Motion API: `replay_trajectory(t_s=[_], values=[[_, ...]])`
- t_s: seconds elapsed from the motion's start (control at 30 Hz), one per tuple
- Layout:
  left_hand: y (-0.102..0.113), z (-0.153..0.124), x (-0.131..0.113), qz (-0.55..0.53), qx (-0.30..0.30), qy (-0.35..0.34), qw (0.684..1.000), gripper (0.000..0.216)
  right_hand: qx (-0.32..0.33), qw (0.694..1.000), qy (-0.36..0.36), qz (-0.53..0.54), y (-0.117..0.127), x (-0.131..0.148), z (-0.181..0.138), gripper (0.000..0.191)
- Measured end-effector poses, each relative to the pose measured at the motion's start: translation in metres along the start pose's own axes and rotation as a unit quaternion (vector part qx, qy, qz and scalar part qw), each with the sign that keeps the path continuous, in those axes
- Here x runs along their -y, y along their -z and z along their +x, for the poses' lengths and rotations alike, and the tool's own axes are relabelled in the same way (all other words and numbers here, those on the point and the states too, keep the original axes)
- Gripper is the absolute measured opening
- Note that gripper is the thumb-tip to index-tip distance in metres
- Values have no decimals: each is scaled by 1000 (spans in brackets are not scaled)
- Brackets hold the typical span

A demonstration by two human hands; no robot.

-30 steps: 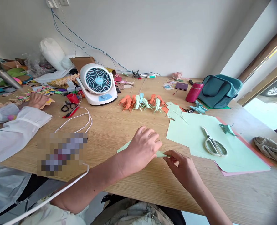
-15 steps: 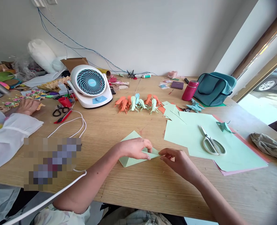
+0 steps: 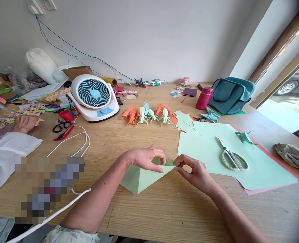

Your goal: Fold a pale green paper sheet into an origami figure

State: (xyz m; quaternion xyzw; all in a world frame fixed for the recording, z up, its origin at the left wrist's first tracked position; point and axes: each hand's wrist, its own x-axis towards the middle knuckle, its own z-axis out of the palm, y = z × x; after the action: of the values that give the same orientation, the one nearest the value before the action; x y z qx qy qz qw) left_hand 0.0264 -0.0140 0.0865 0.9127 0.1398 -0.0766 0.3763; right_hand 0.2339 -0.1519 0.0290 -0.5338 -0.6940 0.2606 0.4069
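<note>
A light green sheet of paper [image 3: 139, 179], creased and partly folded over, is between my hands above the wooden table. My left hand [image 3: 149, 160] grips its upper edge, thumb in front and fingers curled behind. At the paper's right corner, my right hand [image 3: 193, 172] pinches the tip between thumb and fingertips. Part of the sheet's left side is hidden behind my left hand and wrist. Beyond the hands stands a row of folded paper figures [image 3: 149, 114] in orange, pale green and blue.
Scissors [image 3: 231, 157] lie on large green sheets [image 3: 263, 172] at right. A white fan [image 3: 95, 98] stands back left, near a red-handled cutter [image 3: 64, 132]. A pink bottle [image 3: 204, 98] and teal bag [image 3: 231, 96] sit back right. Another person's hand [image 3: 25, 124] rests at left; a white cable [image 3: 63, 205] crosses the front.
The paper has been raised and tilted, so more of its front face shows and its lower point hangs nearer me. Both hands keep their hold. The view has shifted slightly.
</note>
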Motion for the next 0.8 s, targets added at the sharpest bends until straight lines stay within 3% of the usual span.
replay_trajectory(t_s=[0.13, 0.33, 0.47, 0.63, 0.8], values=[[-3, 1, -8, -14, -21, 3, 1000, 13, 29, 1000, 1, 8, 1, -2, -2, 13], [-4, 1, -11, -4, -28, 31, 999, 16, 7, 998, -43, 35, 5, -5, -5, 22], [-4, 1, -12, 0, -71, 58, 996, 18, -15, 994, -80, 70, 3, -10, -5, 27], [-6, 1, -18, 7, -128, 84, 988, 18, -48, 967, -146, 202, -2, -13, -2, 35], [-7, 0, -23, 22, -179, 93, 979, 21, -96, 947, -178, 251, -5, -13, 1, 37]])
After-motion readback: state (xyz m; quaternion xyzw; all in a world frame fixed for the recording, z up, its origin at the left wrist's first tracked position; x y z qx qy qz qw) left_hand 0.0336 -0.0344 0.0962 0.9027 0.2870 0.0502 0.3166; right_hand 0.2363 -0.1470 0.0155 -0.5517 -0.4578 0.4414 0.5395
